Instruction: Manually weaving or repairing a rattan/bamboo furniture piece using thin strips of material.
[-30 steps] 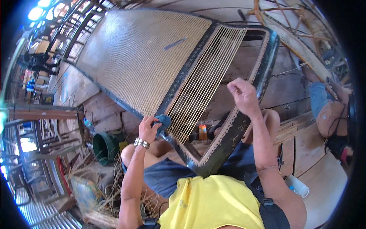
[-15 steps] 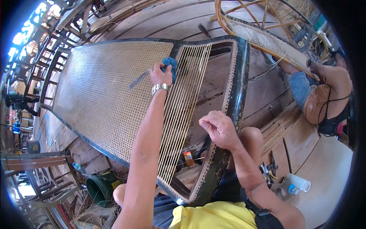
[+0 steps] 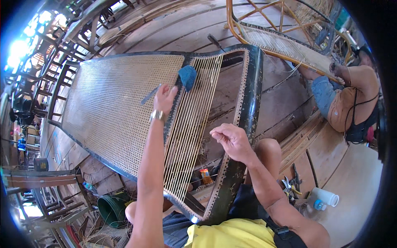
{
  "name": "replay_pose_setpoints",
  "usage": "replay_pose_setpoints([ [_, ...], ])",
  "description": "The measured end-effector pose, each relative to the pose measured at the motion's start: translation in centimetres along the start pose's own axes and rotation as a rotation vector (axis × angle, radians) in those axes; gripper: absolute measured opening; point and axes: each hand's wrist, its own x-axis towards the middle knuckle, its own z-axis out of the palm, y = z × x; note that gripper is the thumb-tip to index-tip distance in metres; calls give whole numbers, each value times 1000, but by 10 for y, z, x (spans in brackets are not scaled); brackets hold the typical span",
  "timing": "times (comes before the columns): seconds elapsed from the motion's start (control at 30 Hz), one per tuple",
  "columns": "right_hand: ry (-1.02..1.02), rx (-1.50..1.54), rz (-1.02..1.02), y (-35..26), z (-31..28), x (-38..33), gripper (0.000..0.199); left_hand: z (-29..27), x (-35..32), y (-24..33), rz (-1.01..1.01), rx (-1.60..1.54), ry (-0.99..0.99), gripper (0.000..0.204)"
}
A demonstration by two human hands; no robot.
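A long dark wooden frame (image 3: 249,99) lies before me, with a woven cane panel (image 3: 120,107) filling its larger part. Pale cane strands (image 3: 188,136) run parallel across the section beside it. My left hand (image 3: 165,100), with a metal-banded wristwatch, hovers over the border between the two, fingers loosely apart and holding nothing. A crumpled blue cloth (image 3: 187,77) rests just beyond it. Beside the fingers, a flat metal blade (image 3: 150,94) lies on the panel. My right hand (image 3: 232,142) is held over the frame's near right side, fingers pinched; anything between them is hidden.
Another person's bent leg (image 3: 364,82) and a rattan-framed piece (image 3: 285,41) are at the far right. Pliers (image 3: 294,188) and a white cylinder (image 3: 326,196) lie on the right. A green bucket (image 3: 111,210) stands lower left; stacked chair frames (image 3: 58,87) fill the left.
My left hand has let go of the blue cloth and drawn back toward me; the cloth stays on the frame. My right hand keeps its pinched pose. The whole view has shifted slightly.
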Motion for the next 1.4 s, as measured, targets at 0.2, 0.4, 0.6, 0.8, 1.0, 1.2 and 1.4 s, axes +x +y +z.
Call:
replay_pose_setpoints([
  [0.2, -56, 458, 334, -36, 37, -1, 9, -90, -197, 57, -209, -638, -283, 33],
  [0.4, -364, 396, 423, -90, 100, -43, 25, -118, -302, 76, -367, -869, -146, 29],
  [0.6, -652, 243, 210, -119, 130, -67, 32, -146, -351, 24, -365, -875, -67, 17],
  [0.8, -943, 285, 712, -118, 88, -78, 14, -187, -372, -1, -373, -1057, 255, 11],
  [1.0, -882, 464, 782, -145, 62, -89, 10, -192, -375, -7, -378, -1498, 218, 10],
  [1.2, -813, 462, 793, -166, 46, -88, 9, -189, -381, 6, -271, -1480, 216, 10],
  [1.4, -779, 325, 758, -176, 24, -80, 10, -198, -380, -1, -222, -1417, 374, 9],
])
